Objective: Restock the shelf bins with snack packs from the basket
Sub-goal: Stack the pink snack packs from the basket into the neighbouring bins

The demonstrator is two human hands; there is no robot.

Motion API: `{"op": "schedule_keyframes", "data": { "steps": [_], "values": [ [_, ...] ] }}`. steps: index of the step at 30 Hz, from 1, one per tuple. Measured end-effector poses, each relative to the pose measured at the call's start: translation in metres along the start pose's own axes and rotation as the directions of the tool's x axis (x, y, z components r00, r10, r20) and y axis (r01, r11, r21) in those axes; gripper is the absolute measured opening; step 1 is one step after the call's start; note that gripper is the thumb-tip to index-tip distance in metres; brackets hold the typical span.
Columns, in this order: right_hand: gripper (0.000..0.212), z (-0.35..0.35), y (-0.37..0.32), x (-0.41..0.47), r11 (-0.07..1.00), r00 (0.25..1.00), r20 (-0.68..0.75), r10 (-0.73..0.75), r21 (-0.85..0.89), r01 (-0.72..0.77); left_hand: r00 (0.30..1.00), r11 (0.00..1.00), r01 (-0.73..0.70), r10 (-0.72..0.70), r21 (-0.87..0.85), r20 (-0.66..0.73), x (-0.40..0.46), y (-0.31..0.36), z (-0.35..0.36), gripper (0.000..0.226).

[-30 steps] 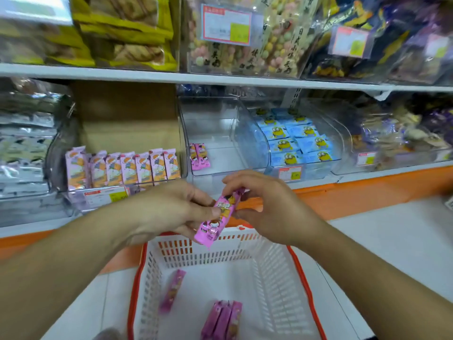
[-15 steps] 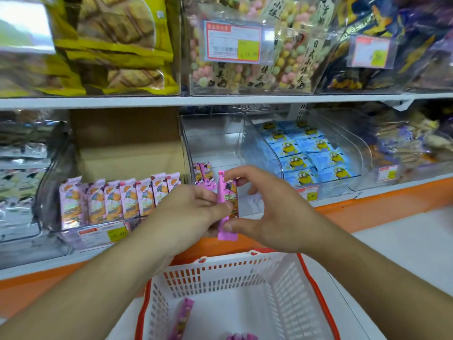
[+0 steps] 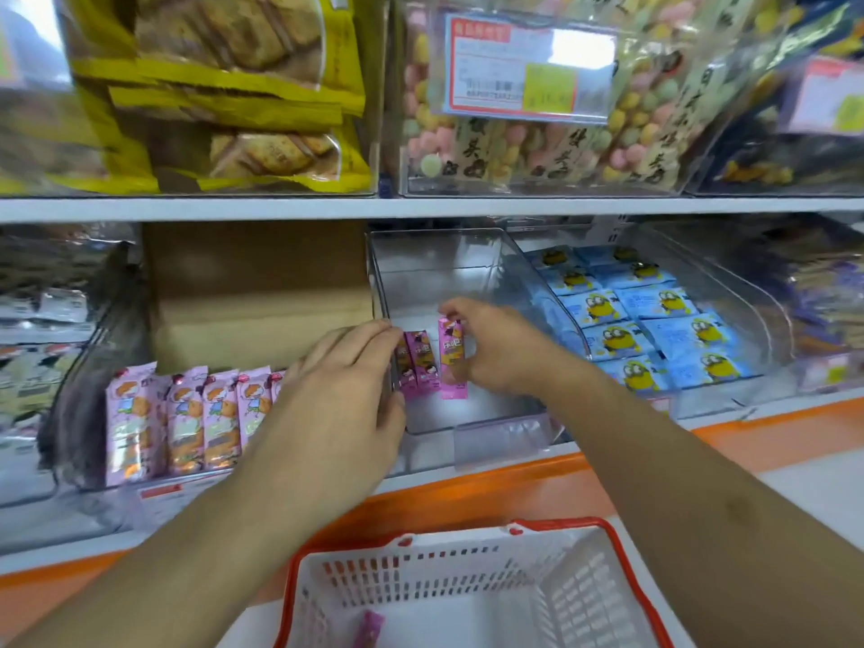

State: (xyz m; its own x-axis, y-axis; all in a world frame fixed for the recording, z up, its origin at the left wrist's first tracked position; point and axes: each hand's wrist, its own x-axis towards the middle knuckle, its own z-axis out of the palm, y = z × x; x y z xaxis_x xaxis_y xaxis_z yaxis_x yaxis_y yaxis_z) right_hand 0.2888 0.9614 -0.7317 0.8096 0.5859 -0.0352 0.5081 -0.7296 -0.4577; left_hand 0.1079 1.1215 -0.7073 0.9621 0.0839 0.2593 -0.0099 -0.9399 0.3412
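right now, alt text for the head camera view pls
A person's right hand stands a pink snack pack upright in a clear shelf bin beside two matching packs, the left hand at the bin's left wall. A white basket sits below.

A shop aisle is shown. Above the fingers (image 3: 374, 332), packaged biscuits and sweets are stacked behind a printed price label (image 3: 530, 67) on a white shelf edge (image 3: 421, 209). Beside the fingers, clear plastic bins (image 3: 472, 273) are filled with rows of identical snack packs (image 3: 654, 329). Below them, a red-rimmed shopping basket (image 3: 528, 528) is seen.
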Motion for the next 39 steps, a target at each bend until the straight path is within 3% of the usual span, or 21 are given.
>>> {"op": "schedule_keyframes", "data": {
  "steps": [7, 16, 26, 31, 34, 37, 39],
  "values": [
    [0.080, 0.030, 0.014, 0.036, 0.989, 0.998, 0.040, 0.054, -0.137, -0.048, 1.000, 1.000, 0.003, -0.004, 0.008, 0.023, -0.001, -0.002, 0.002, 0.062],
    [0.091, 0.030, 0.021, 0.034, 0.996, 0.983, 0.171, 0.065, -0.073, -0.053, 0.999, 1.000, 0.020, -0.019, -0.010, 0.030, -0.002, -0.004, 0.004, 0.064],
    [0.097, 0.013, 0.007, 0.013, 0.996, 0.982, 0.179, 0.061, 0.051, -0.071, 0.999, 0.997, 0.005, -0.001, -0.078, 0.048, -0.006, -0.008, -0.002, 0.070],
    [0.086, -0.011, -0.009, -0.009, 0.999, 0.995, 0.091, 0.039, 0.032, -0.042, 0.999, 0.992, -0.040, 0.037, -0.117, -0.025, -0.016, 0.000, -0.010, 0.062],
    [0.059, -0.027, -0.022, -0.042, 1.000, 0.999, -0.042, -0.002, -0.017, 0.001, 0.997, 0.985, -0.053, 0.043, -0.165, -0.066, -0.034, 0.009, -0.014, 0.047],
    [0.024, -0.034, -0.033, -0.093, 0.986, 0.982, -0.161, -0.099, 0.119, 0.119, 1.000, 0.975, -0.026, 0.027, -0.219, 0.000, -0.058, 0.016, -0.007, 0.036],
    [0.017, -0.025, -0.037, -0.127, 0.949, 0.980, -0.157, -0.122, 0.271, 0.162, 0.994, 0.968, -0.016, 0.042, -0.250, 0.096, -0.077, 0.014, 0.007, 0.030]
  ]
}}
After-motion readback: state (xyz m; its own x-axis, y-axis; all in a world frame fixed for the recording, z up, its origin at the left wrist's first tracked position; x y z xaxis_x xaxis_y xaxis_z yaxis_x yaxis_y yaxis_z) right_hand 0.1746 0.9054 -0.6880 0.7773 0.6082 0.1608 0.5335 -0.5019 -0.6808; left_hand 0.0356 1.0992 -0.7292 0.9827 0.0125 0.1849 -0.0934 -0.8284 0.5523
